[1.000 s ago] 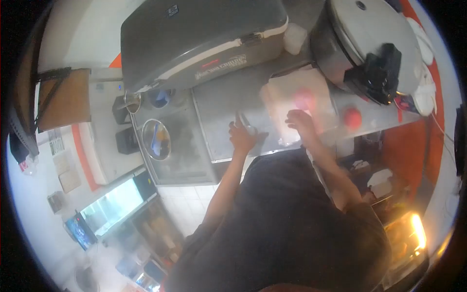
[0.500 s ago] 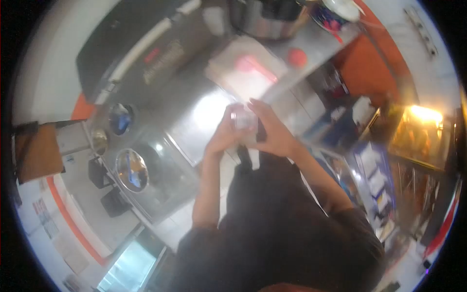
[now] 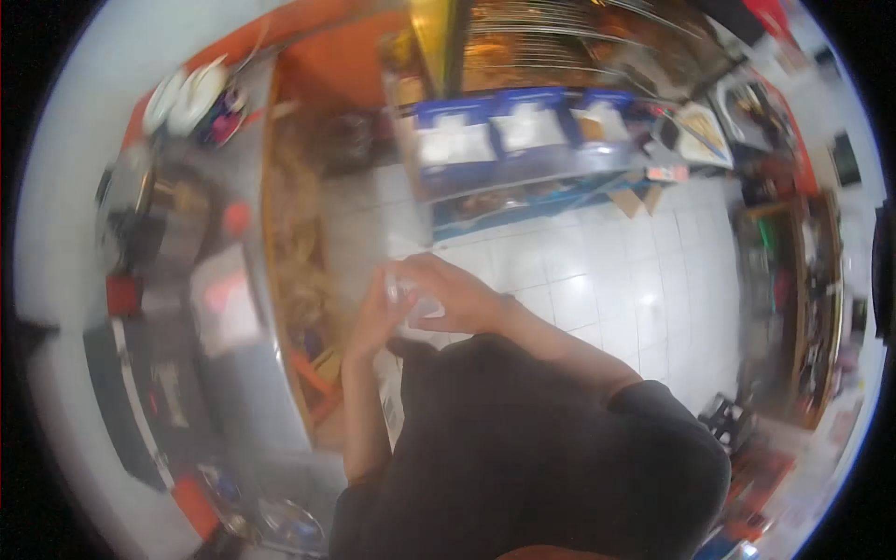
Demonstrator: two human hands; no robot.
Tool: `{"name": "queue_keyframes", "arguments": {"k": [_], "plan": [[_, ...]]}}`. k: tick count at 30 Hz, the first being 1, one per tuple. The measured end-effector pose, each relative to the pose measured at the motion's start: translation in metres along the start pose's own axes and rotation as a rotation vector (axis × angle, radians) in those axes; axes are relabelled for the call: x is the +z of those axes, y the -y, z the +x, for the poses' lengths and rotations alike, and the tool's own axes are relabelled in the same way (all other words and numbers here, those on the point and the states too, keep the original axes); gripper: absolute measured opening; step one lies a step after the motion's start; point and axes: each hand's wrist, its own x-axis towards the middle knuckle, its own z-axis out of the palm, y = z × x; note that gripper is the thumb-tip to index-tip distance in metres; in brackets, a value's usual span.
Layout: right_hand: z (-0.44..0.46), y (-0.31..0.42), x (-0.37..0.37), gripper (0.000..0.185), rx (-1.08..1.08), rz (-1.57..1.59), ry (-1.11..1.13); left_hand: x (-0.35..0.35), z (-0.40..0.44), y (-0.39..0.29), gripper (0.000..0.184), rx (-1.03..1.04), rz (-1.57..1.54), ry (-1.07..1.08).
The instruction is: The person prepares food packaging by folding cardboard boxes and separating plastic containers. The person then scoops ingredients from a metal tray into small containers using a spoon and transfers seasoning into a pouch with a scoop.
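A small clear plastic container [image 3: 427, 306] is between my two hands, in front of my body. My left hand [image 3: 373, 313] is closed around its left side. My right hand [image 3: 446, 291] grips it from the top and right, fingers bent over it. Motion blur and my fingers hide much of the container, and I cannot make out what is inside.
To the left, a metal counter [image 3: 266, 411] bears a white bag [image 3: 245, 322] with something pink on it and a round red thing [image 3: 236, 218]. Ahead stands a rack with blue boxes [image 3: 527, 126] of white packets. Right are tiled floor [image 3: 569, 280] and a wooden cabinet [image 3: 801, 308].
My view and body have turned right, away from the counter, which is now at my left. Both hands still hold the clear container, now over the floor beside the counter.
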Motion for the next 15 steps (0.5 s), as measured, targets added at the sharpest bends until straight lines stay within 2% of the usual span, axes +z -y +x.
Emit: {"name": "queue_keyframes", "arguments": {"k": [4, 5, 6, 7, 11, 15], "plan": [[-0.109, -0.036, -0.119, 0.081, 0.119, -0.057, -0.177, 0.149, 0.083, -0.020, 0.062, 0.006, 0.102, 0.228], [-0.134, -0.050, -0.137, 0.081, 0.122, -0.117, -0.230, 0.172, 0.108, 0.002, 0.060, 0.146, 0.138, 0.283], [-0.158, -0.051, -0.156, 0.081, 0.143, -0.106, -0.271, 0.203, 0.121, -0.005, 0.059, 0.006, -0.056, 0.368], [-0.177, -0.051, -0.182, 0.081, 0.205, -0.104, -0.310, 0.233, 0.135, -0.006, 0.059, -0.047, -0.125, 0.436], [-0.236, -0.045, -0.263, 0.079, 0.303, -0.123, -0.449, 0.330, 0.188, -0.023, 0.057, -0.145, -0.262, 0.612], [-0.282, -0.069, -0.312, 0.079, 0.368, -0.197, -0.600, 0.407, 0.230, -0.041, 0.056, -0.112, -0.021, 0.679]]}}
